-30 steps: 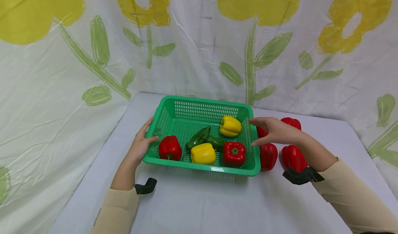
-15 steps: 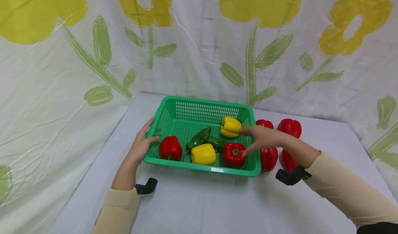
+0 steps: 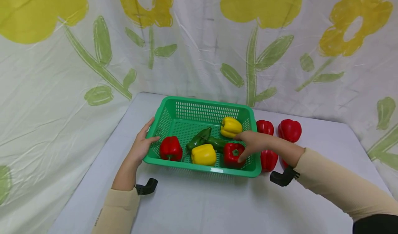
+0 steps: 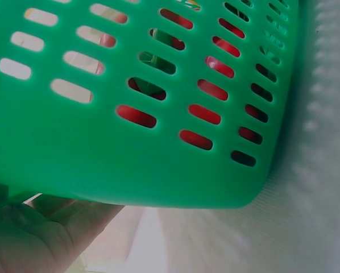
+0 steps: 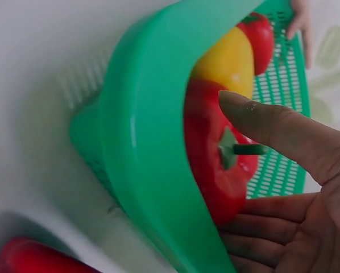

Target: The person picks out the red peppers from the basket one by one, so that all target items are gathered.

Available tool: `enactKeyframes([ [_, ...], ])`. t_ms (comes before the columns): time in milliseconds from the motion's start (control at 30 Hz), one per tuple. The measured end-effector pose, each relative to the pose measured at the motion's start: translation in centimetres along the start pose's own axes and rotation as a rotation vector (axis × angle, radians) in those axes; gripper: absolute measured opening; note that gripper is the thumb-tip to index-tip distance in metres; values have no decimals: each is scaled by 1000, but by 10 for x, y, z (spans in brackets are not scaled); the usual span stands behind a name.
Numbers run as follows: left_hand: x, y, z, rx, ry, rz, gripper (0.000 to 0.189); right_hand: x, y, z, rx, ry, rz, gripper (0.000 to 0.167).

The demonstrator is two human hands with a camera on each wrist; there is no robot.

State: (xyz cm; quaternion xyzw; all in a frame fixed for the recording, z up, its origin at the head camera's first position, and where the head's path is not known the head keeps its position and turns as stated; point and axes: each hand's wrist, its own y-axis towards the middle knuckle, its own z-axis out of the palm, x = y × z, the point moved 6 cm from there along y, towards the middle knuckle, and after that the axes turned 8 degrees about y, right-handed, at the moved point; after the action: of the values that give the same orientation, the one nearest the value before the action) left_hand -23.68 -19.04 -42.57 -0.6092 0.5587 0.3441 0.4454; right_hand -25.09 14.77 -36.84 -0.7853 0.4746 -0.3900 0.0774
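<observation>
A green plastic basket [image 3: 199, 170] sits on the table. My left hand [image 3: 140, 147] holds its left rim, thumb over the edge and fingers along the outside; in the left wrist view part of that hand [image 4: 50, 233] shows by the basket wall. My right hand [image 3: 253, 144] reaches over the right rim around a red bell pepper [image 3: 231, 154], thumb in front and fingers on the far side. In the right wrist view the thumb lies over this pepper [image 5: 207, 153] and the fingers look fairly straight; firm contact cannot be made out.
Also in the basket are a yellow bell pepper [image 3: 203, 155], another yellow bell pepper [image 3: 231, 127], green peppers [image 3: 199, 139] and a red bell pepper [image 3: 170, 148]. Several red bell peppers [image 3: 290, 130] lie on the table right of the basket. A flower-painted cloth [image 3: 199, 68] hangs behind.
My right hand has moved left from beside the right rim into the basket, down around the red bell pepper. The left hand has stayed on the rim.
</observation>
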Motion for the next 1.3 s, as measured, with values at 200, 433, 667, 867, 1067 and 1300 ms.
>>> enactKeyframes([
  [200,-1,0,0,0,6,-1,71,2,6,4,31,-56,51,83],
  [433,-4,-2,0,4,-5,-2,71,5,11,8,71,-80,63,66],
  [667,-3,0,0,8,-9,-3,71,7,13,11,115,-104,95,58],
  [867,-2,1,-1,7,-11,-9,71,9,16,14,143,-149,112,55],
  [1067,-2,2,-1,4,-18,-9,71,10,17,15,144,-169,90,53],
  [1300,1,1,-1,3,-23,-14,71,10,25,18,105,-61,59,55],
])
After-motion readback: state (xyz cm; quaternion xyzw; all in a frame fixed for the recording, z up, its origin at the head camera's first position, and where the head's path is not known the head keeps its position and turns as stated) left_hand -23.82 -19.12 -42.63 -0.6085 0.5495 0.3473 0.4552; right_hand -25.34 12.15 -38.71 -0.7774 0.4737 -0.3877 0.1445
